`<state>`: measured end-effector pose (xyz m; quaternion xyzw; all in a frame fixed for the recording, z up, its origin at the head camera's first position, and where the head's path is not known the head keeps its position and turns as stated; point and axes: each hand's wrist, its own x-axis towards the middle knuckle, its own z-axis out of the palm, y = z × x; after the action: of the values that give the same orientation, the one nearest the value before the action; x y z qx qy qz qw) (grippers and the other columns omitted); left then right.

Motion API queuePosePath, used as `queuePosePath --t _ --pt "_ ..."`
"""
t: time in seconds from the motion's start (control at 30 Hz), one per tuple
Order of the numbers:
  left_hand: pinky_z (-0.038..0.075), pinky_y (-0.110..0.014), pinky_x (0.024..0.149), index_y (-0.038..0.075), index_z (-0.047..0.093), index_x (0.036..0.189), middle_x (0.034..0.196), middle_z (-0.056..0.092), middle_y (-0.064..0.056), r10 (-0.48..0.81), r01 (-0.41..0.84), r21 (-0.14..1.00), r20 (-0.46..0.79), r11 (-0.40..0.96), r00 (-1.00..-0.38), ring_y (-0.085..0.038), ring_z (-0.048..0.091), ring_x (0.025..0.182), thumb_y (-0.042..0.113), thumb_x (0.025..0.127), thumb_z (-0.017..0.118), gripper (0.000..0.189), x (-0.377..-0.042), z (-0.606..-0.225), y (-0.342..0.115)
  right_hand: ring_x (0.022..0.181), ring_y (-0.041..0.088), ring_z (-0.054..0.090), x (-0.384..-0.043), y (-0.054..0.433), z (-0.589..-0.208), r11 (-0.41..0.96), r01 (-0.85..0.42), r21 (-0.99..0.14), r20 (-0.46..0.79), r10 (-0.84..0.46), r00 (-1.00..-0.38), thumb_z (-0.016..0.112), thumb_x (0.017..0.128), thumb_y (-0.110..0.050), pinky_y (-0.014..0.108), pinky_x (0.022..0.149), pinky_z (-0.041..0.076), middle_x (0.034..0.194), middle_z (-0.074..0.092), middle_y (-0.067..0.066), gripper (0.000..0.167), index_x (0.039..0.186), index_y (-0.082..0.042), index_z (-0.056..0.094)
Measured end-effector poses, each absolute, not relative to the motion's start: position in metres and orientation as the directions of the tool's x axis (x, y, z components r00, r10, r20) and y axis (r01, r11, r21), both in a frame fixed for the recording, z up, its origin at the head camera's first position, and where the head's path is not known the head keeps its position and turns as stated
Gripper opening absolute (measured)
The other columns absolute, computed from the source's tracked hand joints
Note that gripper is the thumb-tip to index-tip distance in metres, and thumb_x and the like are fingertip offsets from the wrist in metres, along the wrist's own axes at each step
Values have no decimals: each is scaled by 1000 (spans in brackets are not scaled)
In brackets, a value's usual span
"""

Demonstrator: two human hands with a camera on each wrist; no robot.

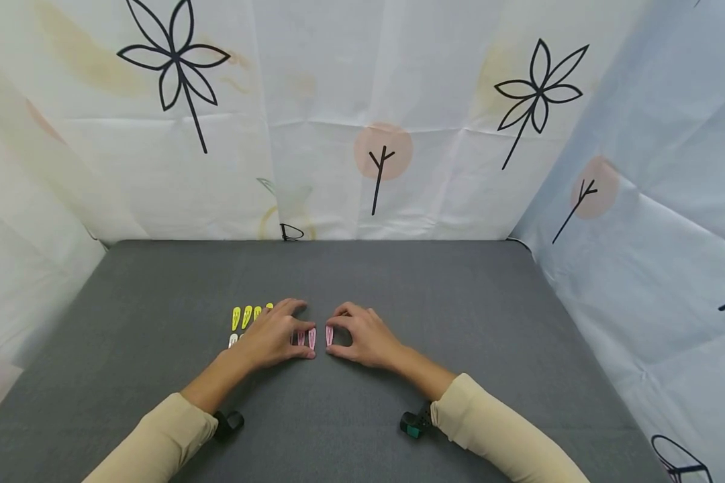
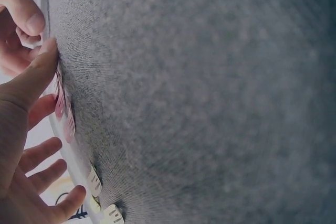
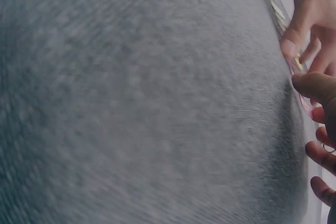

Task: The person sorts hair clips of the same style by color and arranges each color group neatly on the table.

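Observation:
My left hand [image 1: 272, 337] is over the left-centre of the table, thumb and index finger at the two ends of a pink snap hair clip [image 1: 311, 338]. Another pink clip [image 1: 301, 337] lies beside it, partly under that hand. Just to the right, my right hand [image 1: 365, 335] pinches a separate pink hair clip [image 1: 329, 335] end to end between thumb and index finger. A narrow gap divides the two hands. The left wrist view shows pink clips [image 2: 69, 127] on the cloth beyond the left thumb; the right wrist view shows a pink edge [image 3: 304, 103] by the right fingers.
Several yellow hair clips [image 1: 246, 316] stand in a row left of my left hand. Below them, white clips [image 1: 233, 340] are partly hidden by that hand. Grey cloth [image 1: 362, 416] covers the table, with patterned white curtains [image 1: 435, 168] along its back and sides.

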<state>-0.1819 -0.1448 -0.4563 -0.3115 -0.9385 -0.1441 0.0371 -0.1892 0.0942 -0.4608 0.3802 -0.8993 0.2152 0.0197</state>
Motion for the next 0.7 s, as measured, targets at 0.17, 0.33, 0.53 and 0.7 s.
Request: queuePosePath --t 0.17,0.33,0.53,0.7 --pt "43 -62 94 12 76 117 136 56 -20 571 588 254 143 768 -808 -36 49 130 50 76 83 56 -181 -455 -144 110 19 57 -186 90 -464 623 -705 -338 204 -683 -701 76 88 -41 42 88 44 122 59 3 47 125 -14 69" --pt "42 -63 95 12 75 117 137 56 -20 569 585 260 143 768 -810 -37 49 130 49 76 83 56 -181 -455 -143 111 20 56 -187 89 -464 624 -686 -373 188 -674 -715 77 87 -40 43 89 43 122 60 4 47 125 -14 69" --pt "43 -64 93 12 76 117 137 55 -20 566 583 265 146 768 -811 -37 48 130 49 75 84 56 -182 -455 -144 111 22 56 -189 89 -463 606 -665 -438 174 -668 -724 80 85 -37 44 89 43 121 60 5 45 122 -14 70" --pt "42 -64 93 13 76 115 137 55 -20 566 583 272 147 765 -811 -37 48 130 49 74 84 56 -183 -456 -144 111 21 56 -194 88 -460 605 -629 -488 116 -669 -734 82 83 -37 43 90 41 120 60 4 45 121 -16 70"
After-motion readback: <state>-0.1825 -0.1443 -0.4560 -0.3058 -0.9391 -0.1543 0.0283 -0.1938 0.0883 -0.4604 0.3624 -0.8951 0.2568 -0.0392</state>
